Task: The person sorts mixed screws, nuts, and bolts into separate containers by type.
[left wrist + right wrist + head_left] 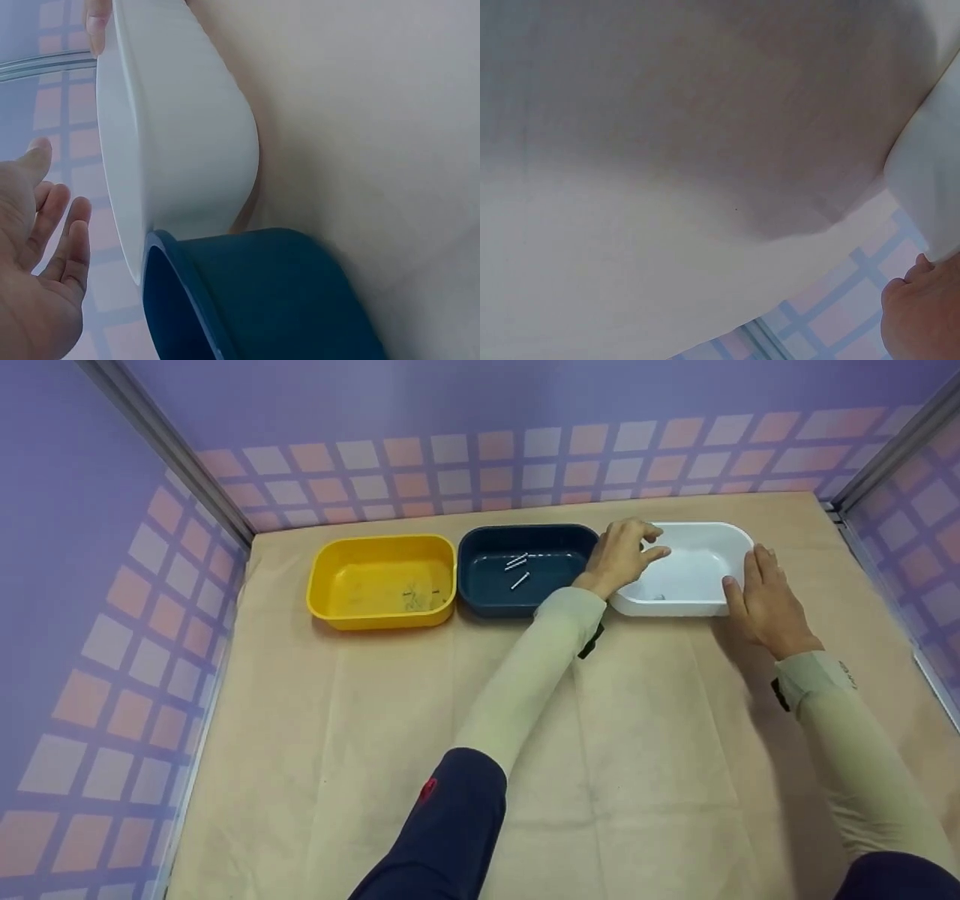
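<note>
Three tubs stand in a row at the back of the table: a yellow tub [375, 619], a dark blue tub [487, 604] and a white tub [705, 526]. My left hand [622, 556] hovers over the white tub's left end with relaxed, spread fingers and holds nothing. In the left wrist view this left hand [37, 255] is open beside the white tub [180, 135] and the blue tub [277, 300]. My right hand [761, 596] lies against the white tub's right end with straight fingers, thumb at the front corner. The right wrist view shows only an edge of the right hand [922, 315] and of the white tub [934, 165].
A few thin metal pins [517, 566] lie in the blue tub. Small dark bits [416, 596] sit in the yellow tub, and a tiny item [658, 597] lies in the white one. A beige cloth [525, 735] covers the table. Purple checked walls enclose it on three sides.
</note>
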`<action>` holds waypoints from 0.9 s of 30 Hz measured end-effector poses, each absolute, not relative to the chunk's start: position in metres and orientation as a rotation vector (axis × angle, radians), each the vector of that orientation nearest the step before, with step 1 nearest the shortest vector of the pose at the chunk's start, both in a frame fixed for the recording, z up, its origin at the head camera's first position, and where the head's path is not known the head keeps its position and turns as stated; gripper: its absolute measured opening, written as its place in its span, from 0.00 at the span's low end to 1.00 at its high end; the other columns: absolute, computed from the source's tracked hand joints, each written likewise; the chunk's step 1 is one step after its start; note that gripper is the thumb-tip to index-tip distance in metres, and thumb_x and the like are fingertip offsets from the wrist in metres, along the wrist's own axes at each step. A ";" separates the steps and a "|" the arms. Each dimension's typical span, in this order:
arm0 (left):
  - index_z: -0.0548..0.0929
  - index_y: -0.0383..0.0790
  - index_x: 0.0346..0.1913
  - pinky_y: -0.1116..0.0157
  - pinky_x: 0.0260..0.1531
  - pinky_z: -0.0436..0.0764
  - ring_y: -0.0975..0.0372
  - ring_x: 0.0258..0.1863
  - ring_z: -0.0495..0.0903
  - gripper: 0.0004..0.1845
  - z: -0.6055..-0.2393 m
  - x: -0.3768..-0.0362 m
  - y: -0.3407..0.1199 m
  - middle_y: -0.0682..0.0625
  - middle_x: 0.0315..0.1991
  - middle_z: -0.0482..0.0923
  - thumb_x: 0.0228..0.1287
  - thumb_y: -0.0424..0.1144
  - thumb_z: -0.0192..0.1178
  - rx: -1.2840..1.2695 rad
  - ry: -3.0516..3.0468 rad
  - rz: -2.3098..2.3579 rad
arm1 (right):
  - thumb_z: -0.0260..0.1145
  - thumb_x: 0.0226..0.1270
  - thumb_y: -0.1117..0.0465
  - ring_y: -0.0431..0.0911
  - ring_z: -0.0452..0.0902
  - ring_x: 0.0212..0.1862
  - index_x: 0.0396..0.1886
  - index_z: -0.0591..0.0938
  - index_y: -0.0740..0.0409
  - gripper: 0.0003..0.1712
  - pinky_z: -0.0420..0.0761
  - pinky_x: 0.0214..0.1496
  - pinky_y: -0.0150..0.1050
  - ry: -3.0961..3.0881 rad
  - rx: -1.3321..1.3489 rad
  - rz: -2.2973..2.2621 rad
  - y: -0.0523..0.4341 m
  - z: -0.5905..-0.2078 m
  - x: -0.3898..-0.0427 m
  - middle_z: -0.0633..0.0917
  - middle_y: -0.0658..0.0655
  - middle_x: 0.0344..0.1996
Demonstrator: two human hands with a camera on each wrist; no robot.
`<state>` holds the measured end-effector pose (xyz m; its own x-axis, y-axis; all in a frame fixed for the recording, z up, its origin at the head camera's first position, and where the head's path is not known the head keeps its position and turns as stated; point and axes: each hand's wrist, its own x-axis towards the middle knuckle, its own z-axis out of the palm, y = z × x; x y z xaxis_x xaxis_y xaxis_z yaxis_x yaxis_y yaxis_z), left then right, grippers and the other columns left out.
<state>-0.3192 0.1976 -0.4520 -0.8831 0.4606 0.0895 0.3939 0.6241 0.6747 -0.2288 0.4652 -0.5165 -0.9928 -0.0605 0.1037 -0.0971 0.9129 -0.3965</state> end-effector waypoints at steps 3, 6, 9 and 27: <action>0.87 0.48 0.66 0.77 0.52 0.80 0.66 0.53 0.85 0.22 -0.451 -0.320 0.196 0.56 0.60 0.88 0.74 0.50 0.67 0.724 2.749 1.108 | 0.36 0.88 0.41 0.73 0.35 0.86 0.83 0.44 0.79 0.48 0.39 0.86 0.66 -2.991 0.124 0.622 0.465 -0.516 -0.229 0.44 0.79 0.84; 0.87 0.47 0.66 0.77 0.51 0.80 0.66 0.53 0.85 0.22 -0.449 -0.320 0.194 0.56 0.60 0.88 0.75 0.50 0.67 0.731 2.749 1.105 | 0.35 0.88 0.41 0.72 0.34 0.86 0.83 0.43 0.79 0.48 0.39 0.86 0.66 -3.000 0.127 0.621 0.464 -0.515 -0.229 0.43 0.79 0.84; 0.87 0.47 0.67 0.77 0.52 0.79 0.66 0.53 0.85 0.23 -0.448 -0.319 0.192 0.56 0.60 0.87 0.75 0.50 0.66 0.740 2.745 1.105 | 0.35 0.88 0.41 0.72 0.33 0.86 0.83 0.43 0.79 0.48 0.39 0.86 0.66 -3.006 0.135 0.625 0.464 -0.515 -0.229 0.43 0.79 0.84; 0.84 0.43 0.69 0.74 0.57 0.78 0.61 0.59 0.82 0.25 -0.444 -0.308 0.166 0.51 0.61 0.84 0.78 0.53 0.64 0.905 2.731 1.072 | 0.36 0.88 0.41 0.74 0.34 0.85 0.83 0.42 0.79 0.48 0.39 0.86 0.67 -3.007 0.143 0.613 0.464 -0.515 -0.229 0.43 0.81 0.83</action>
